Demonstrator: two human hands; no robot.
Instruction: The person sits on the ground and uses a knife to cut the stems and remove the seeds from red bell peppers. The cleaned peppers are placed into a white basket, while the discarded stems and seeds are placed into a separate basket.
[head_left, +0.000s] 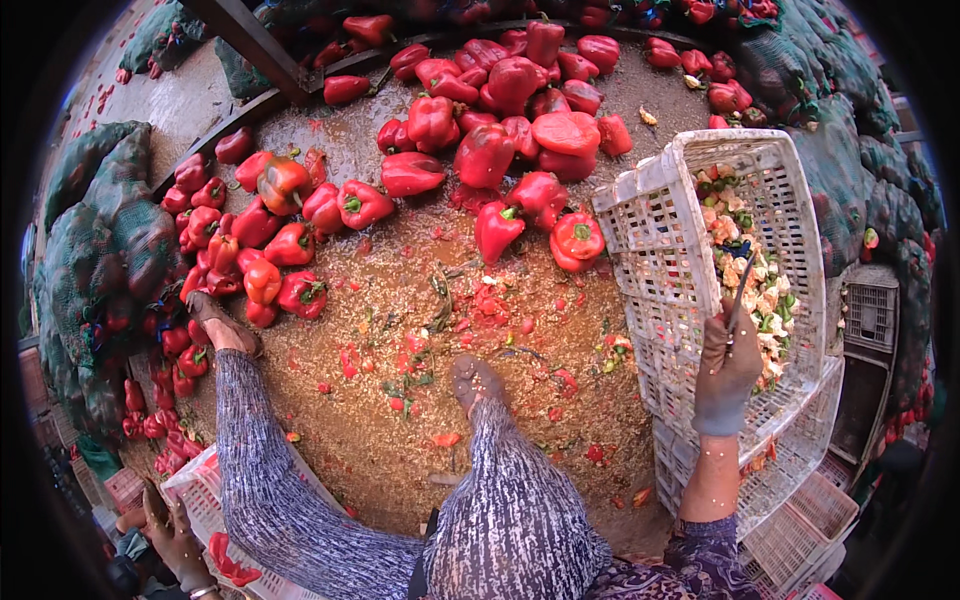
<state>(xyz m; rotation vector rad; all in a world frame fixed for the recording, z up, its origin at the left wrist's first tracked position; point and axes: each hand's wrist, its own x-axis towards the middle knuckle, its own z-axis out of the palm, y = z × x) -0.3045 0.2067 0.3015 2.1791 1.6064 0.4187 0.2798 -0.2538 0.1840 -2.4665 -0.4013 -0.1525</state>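
Observation:
My right hand (726, 371), in a dirty work glove, grips a small knife with a curved blade (742, 289). It is over the near side of a white plastic crate (651, 277) holding pepper cores and seeds (750, 300). At the lower left, my left hand (174, 540), also gloved, has its fingers spread and nothing in them. Beside it, a piece of red pepper (229, 561) is over or in another pale crate (202, 480); I cannot tell whether it rests there. Whole red bell peppers (487, 154) lie heaped in front of me.
Seeds and pepper scraps cover the wet floor (337, 420) around my feet. Green mesh sacks of peppers stand at the left (97, 262) and right (825, 172). A metal post (251, 49) rises at the upper left. Further crates (802, 517) sit at the lower right.

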